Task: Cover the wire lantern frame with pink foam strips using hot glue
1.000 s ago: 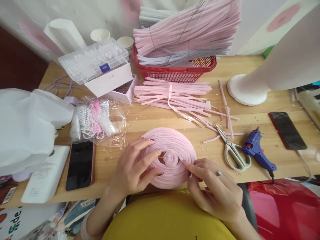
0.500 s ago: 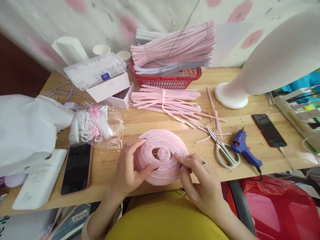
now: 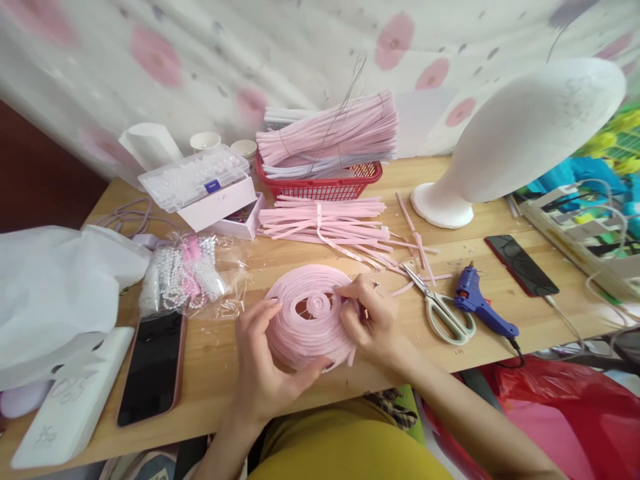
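Note:
A round pink piece [image 3: 300,293], wound from fuzzy pipe cleaner, sits at the table's front, with a small spiral beside the hole in its top. My left hand [image 3: 265,357] grips its left side, thumb along the front and fingers on the upper left. Bent fingers of my right hand [image 3: 373,317] pinch at its right side, close to the spiral; what lies between the fingertips is hidden. A short loose pink end [image 3: 351,358] sticks out at the lower right. Behind it lies a tied bundle of pink pipe cleaners [image 3: 300,217].
Scissors [image 3: 445,313], a blue glue gun [image 3: 480,303] and a phone [image 3: 523,265] lie to the right. A white foam stand [image 3: 443,205] rises behind them. At the left are a bag of beads [image 3: 185,273], another phone [image 3: 153,367] and a white power bank [image 3: 75,400]. A red basket [image 3: 320,187] stands behind.
My right hand has moved up along the piece's right side, its fingers curling more. The loose end now shows at the lower right. The whole view has shifted.

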Demonstrator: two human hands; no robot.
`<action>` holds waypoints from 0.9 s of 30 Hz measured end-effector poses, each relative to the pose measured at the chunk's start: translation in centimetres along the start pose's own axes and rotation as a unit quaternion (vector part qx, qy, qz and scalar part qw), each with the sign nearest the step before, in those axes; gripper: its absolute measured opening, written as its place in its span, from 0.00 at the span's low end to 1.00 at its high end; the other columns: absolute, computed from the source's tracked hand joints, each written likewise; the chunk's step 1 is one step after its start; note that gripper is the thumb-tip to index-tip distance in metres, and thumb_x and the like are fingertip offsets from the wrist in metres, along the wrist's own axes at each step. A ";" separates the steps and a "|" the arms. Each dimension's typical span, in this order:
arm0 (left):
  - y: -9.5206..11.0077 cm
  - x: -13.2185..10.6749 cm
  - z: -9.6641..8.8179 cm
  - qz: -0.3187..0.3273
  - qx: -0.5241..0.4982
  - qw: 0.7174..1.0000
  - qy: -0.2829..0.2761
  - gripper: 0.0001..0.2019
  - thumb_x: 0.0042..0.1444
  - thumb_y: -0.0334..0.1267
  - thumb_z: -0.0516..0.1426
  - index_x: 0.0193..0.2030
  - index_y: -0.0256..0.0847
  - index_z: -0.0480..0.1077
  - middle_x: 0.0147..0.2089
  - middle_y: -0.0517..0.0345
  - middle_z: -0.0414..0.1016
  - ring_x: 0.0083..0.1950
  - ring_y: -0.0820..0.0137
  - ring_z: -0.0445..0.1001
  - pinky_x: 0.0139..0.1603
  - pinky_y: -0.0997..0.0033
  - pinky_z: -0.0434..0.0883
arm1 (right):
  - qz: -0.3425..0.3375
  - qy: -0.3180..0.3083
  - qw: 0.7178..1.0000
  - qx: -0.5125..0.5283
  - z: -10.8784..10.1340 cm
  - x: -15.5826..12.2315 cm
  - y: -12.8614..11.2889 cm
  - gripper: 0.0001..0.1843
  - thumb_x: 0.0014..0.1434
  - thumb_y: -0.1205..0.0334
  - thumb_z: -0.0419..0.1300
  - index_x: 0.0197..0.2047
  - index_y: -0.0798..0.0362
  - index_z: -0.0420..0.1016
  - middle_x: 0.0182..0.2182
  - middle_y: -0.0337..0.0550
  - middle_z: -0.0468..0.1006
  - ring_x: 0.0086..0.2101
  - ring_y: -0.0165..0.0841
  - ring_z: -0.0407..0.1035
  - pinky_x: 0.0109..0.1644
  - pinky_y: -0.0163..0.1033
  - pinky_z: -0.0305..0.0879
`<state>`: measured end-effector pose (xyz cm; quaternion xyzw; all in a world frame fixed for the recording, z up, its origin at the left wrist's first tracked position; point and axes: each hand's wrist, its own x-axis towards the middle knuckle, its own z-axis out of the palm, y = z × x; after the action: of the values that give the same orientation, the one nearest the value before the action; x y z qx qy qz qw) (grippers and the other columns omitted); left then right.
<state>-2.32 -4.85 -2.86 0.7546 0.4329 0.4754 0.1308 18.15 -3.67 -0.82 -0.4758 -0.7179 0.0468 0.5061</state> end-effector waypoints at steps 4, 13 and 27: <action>0.6 -0.3 -0.3 0.011 -0.001 1.000 -0.012 0.39 0.50 0.39 0.71 0.66 0.36 0.59 0.59 0.38 0.68 0.61 0.52 0.70 0.60 0.48 0.73 | -0.046 -0.014 0.998 0.033 0.3 1.2 1.8 0.13 0.57 0.76 0.52 0.39 0.51 0.72 0.25 0.35 0.68 0.23 0.28 0.61 0.27 0.34 0.58; 0.6 0.1 -2.5 0.067 -0.002 0.993 -0.097 0.26 0.58 0.25 0.63 0.63 0.35 0.65 0.54 0.44 0.79 0.49 0.67 0.81 0.48 0.71 0.81 | -0.165 -0.094 0.980 0.065 -0.5 6.0 6.3 0.11 0.58 0.72 0.52 0.37 0.51 0.73 0.22 0.34 0.69 0.22 0.26 0.63 0.26 0.33 0.60; -1.7 7.2 -0.6 -0.004 -0.135 0.961 -0.242 0.17 0.70 0.37 0.55 0.64 0.49 0.64 0.63 0.53 0.74 0.66 0.68 0.71 0.68 0.66 0.68 | -0.054 -0.089 0.989 -0.104 -3.4 3.3 0.8 0.08 0.66 0.73 0.53 0.41 0.58 0.74 0.26 0.40 0.71 0.26 0.30 0.65 0.30 0.36 0.62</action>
<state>-2.47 1.67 0.75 0.8206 0.3234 0.3323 0.3342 21.12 -2.22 2.67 -0.4798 -0.7860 -0.0131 0.3895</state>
